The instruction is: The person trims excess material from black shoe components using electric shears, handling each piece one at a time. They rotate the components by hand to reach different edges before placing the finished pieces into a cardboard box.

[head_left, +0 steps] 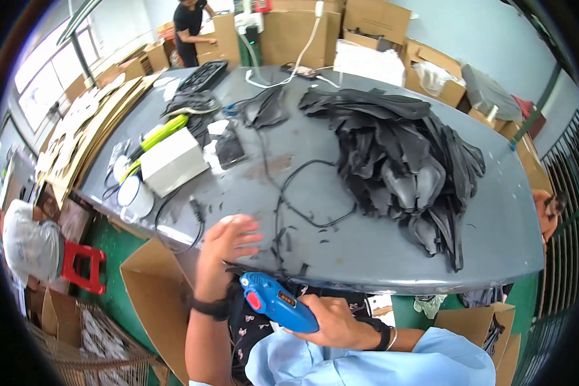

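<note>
My right hand (331, 321) is wrapped round a blue handheld power tool (278, 302) with a red button, held in front of my lap just off the table's near edge. My left hand (228, 241) is raised over that edge, palm turned inward, its fingers apart and nothing in them. A thin dark piece shows between my left wrist and the tool; I cannot tell what it is. On the right half of the grey table (379, 257) lies a big heap of black moulded fabric pieces (399, 148). Small black scraps are scattered near my left hand.
A black cable (283, 193) loops across the table's middle. On the left stand a white box (174, 161), a white mug (135, 196) and a yellow-green tool (164, 132). An open carton (151, 283) and a red stool (83, 267) are at lower left. Another person (190, 32) works beyond the table.
</note>
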Available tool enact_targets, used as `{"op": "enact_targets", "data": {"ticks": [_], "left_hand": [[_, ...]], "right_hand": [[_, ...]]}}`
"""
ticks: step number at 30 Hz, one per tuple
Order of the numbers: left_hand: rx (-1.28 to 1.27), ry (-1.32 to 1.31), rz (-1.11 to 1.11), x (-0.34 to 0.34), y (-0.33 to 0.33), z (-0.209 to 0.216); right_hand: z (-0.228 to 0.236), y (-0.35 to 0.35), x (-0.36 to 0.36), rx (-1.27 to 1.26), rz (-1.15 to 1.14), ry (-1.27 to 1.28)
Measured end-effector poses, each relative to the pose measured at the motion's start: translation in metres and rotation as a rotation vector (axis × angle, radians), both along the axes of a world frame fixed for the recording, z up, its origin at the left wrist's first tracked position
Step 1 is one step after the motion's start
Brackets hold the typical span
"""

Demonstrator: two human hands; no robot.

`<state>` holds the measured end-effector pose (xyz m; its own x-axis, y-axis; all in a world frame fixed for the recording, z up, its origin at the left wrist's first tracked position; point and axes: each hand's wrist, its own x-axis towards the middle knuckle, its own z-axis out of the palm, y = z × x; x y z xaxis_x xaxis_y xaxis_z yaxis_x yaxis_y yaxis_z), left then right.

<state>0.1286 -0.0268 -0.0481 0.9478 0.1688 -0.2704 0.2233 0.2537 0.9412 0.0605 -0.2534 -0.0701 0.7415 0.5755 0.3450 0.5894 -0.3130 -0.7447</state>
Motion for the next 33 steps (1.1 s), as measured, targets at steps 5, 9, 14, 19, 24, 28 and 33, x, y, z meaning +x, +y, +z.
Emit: {"op": "enact_targets", "data": {"ticks": [5,9,14,19,24,28,33], "left_hand": [[0.069,-0.002,-0.228,0.099,-0.106,-0.008],[0.247,0.091,-0.269,0.137,-0.155,-0.023],[0.432,0.029,-0.263,0.132,-0.151,-0.027],[0.39,-0.037,-0.177,0.097,-0.122,-0.028],[-0.103,-0.098,0.233,0.014,-0.089,-0.013],[-0.443,-0.158,0.375,-0.042,-0.095,-0.023],[-0.587,-0.181,0.449,-0.087,-0.124,-0.028]], "right_hand": [[0.004,-0.019,0.003,0.055,-0.113,-0.011],[0.005,-0.028,0.006,0.139,-0.154,0.03],[0.004,-0.042,0.013,0.164,-0.259,0.05],[0.0,-0.051,0.019,0.153,-0.287,0.129],[-0.007,-0.054,0.023,0.088,-0.366,0.226],[-0.003,-0.037,0.032,0.132,-0.371,0.328],[0.019,-0.006,0.038,0.261,-0.368,0.282]]}}
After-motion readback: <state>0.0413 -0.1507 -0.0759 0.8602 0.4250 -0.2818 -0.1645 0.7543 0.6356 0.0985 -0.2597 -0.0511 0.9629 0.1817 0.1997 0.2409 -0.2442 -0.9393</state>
